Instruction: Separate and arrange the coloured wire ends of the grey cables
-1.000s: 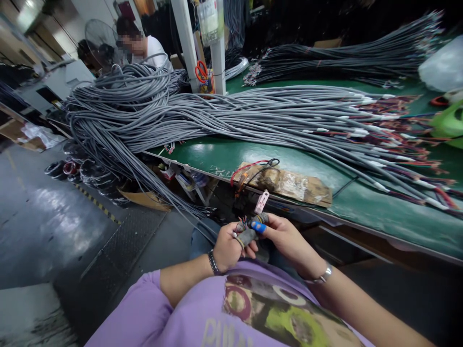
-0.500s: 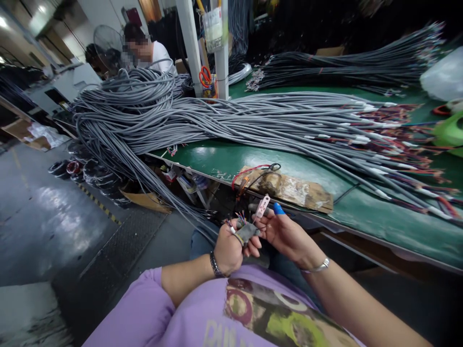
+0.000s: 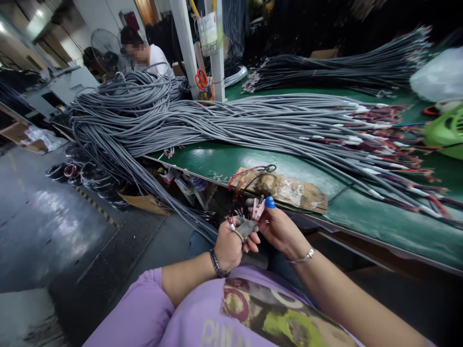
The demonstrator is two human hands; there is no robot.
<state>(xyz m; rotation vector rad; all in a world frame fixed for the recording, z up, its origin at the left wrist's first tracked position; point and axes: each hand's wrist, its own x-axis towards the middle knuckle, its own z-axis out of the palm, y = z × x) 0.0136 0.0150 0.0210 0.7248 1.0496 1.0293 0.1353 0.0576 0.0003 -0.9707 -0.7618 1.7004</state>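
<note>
My left hand (image 3: 228, 248) is closed around the end of a grey cable, whose thin coloured wires (image 3: 238, 213) fan out above the fingers. Worn grey covering (image 3: 246, 230) wraps the thumb of that hand. Just right of it, my right hand (image 3: 282, 230) pinches a small pink plastic wire stripper (image 3: 258, 209) between thumb and fingers, close to the wire ends. A blue finger cover (image 3: 269, 202) sits on the right thumb. Whether the stripper touches a wire is too small to tell.
A large bundle of grey cables (image 3: 217, 120) lies along the green bench (image 3: 249, 156), stripped ends to the right. A wooden board (image 3: 300, 190) rests at the bench edge. Behind stand a white post (image 3: 217, 72) and a seated person (image 3: 157, 58). A green basket (image 3: 446, 132) is far right.
My right hand has turned and moved slightly left. The pink stripper has tilted and sits lower, with the right thumb now pressed against it. My left hand keeps its grip.
</note>
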